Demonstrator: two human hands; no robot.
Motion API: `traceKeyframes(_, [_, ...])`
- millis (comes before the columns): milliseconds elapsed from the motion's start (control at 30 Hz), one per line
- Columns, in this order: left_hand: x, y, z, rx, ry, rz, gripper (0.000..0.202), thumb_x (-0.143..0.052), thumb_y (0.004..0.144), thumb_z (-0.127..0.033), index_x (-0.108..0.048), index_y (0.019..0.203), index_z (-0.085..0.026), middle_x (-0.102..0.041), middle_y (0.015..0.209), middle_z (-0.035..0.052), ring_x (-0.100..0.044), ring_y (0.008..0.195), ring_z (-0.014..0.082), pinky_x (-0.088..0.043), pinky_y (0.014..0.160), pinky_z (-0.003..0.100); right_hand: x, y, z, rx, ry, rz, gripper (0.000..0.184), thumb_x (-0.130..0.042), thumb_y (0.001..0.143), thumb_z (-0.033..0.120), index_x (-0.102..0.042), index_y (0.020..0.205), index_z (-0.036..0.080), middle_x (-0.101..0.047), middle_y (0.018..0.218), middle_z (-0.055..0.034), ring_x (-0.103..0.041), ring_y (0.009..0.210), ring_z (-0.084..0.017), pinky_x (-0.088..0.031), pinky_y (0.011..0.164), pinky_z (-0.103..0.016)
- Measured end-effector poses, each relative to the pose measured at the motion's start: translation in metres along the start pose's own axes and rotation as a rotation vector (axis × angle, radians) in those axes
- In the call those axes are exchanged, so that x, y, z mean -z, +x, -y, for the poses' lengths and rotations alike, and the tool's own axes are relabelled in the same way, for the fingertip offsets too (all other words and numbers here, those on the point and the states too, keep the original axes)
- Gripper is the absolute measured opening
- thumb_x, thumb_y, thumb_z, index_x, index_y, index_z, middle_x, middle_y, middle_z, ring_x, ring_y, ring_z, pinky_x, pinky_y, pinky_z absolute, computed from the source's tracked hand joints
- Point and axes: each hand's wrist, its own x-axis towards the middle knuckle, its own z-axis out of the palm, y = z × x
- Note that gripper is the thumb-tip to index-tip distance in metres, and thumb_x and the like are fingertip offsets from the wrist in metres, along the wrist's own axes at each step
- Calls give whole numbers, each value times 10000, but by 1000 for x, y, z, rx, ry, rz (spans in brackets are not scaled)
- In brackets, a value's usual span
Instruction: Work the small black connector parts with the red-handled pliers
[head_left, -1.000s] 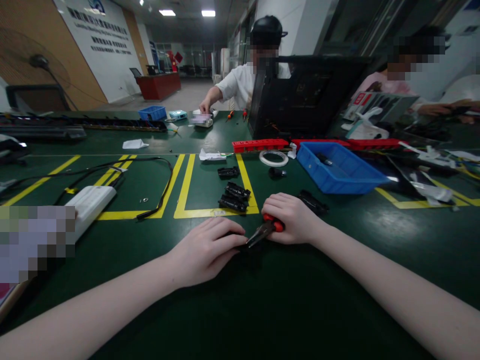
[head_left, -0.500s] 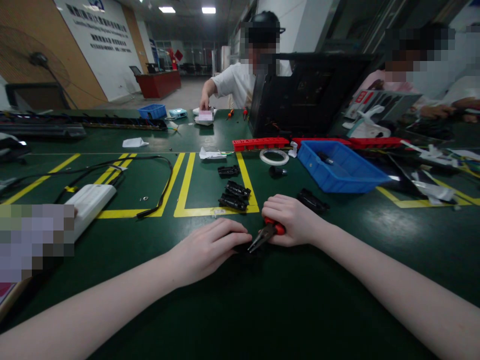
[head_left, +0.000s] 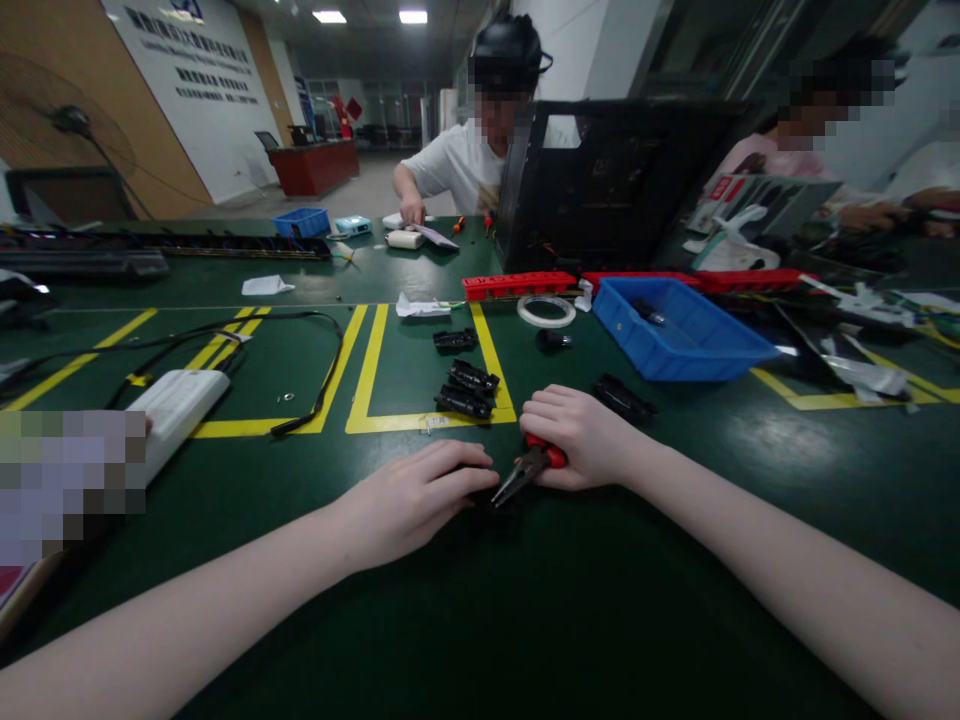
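My right hand is closed round red-handled pliers, whose dark jaws point left and down at the green table. My left hand lies palm down, fingers pressed over a small black part that is mostly hidden beneath them. The plier tips meet that part at my left fingertips. Just beyond my hands, inside a yellow-taped rectangle, lie three black plastic parts. Another black part rests to the right of my right hand.
A blue bin stands at the right, with a tape roll and red strips behind it. A white power strip with black cable lies left. A black computer case stands beyond. People work across the table.
My hands have barely moved; the plier jaws have opened slightly against the part. The person across the table has leaned left and set down what they held.
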Motion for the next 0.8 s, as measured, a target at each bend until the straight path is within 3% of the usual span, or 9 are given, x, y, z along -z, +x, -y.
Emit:
traceKeyframes(467, [2,3,1,3,-1,6,294,-489,959,-97,-540,1235,-186,-586,1243,94,-569,1159,212,-544,967,393,0,0,1,-40,-33,-42,220,-592,813,393,-505,735,207,-536,727,-41,-459,694,-197,-347,680,-333])
traceKeyframes(633, [1,4,-1,5,51,-41,305,-520,949,-116,-528,1247,-182,-601,1208,97,-580,1113,224,-522,950,420,0,0,1,-27,-48,-49,225,-592,818,394,-498,733,208,-524,724,-37,-459,695,-195,-342,680,-330])
traceKeyframes(800, [-1,4,-1,159,113,-105,485,-617,913,-205,-425,1358,-186,-558,1326,120,-538,1219,276,-457,1023,495,0,0,0,-5,-16,-40,215,-580,829,382,-498,732,209,-517,714,-29,-448,686,-190,-338,666,-324])
